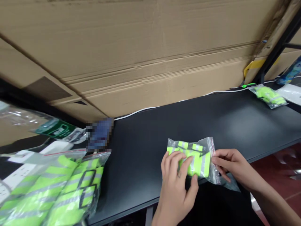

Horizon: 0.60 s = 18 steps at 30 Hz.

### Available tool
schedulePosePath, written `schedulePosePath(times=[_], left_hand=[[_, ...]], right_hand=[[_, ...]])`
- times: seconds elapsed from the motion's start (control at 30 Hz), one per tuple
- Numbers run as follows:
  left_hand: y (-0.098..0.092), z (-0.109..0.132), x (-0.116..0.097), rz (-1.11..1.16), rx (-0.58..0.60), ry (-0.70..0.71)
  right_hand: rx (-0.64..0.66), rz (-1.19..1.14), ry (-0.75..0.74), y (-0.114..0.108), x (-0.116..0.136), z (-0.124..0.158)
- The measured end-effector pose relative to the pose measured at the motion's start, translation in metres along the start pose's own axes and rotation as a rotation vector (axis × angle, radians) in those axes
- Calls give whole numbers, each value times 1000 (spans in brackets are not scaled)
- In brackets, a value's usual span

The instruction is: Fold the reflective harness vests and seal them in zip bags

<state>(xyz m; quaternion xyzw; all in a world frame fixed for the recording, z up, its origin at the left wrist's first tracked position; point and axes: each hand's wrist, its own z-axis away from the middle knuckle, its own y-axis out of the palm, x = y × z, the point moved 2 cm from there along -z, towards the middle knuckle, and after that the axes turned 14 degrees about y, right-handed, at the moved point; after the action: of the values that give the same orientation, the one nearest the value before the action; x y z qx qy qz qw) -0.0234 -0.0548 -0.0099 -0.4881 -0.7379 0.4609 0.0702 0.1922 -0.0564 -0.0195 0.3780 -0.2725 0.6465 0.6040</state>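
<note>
A clear zip bag (pixel 208 142) lies at the front edge of the black table, with a folded neon-yellow reflective vest (pixel 197 166) inside it. Fingers spread, my left hand (pixel 177 179) rests flat on top of the bag and covers part of the vest. My right hand (pixel 229 163) pinches the zip strip at the bag's right end between thumb and forefinger. Another piece of clear plastic hangs partly hidden below my right hand.
Bagged neon vests (pixel 58 188) are piled at the left, beside a white power strip (pixel 17 179). Another small bagged neon item (pixel 269 95) lies at the far right. A cardboard wall (pixel 152 47) and a white cable (pixel 143 110) run along the back of the table (pixel 136 141).
</note>
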Motion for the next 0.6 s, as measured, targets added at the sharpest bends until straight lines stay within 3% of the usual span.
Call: schedulePosePath(times=[0.23, 0.6], left_hand=[[23, -3, -44, 65, -128, -28], [21, -15, -54, 46, -199, -92]], right_hand=[[-65, -72, -44, 8, -22, 16], [-156, -129, -178, 18, -23, 17]])
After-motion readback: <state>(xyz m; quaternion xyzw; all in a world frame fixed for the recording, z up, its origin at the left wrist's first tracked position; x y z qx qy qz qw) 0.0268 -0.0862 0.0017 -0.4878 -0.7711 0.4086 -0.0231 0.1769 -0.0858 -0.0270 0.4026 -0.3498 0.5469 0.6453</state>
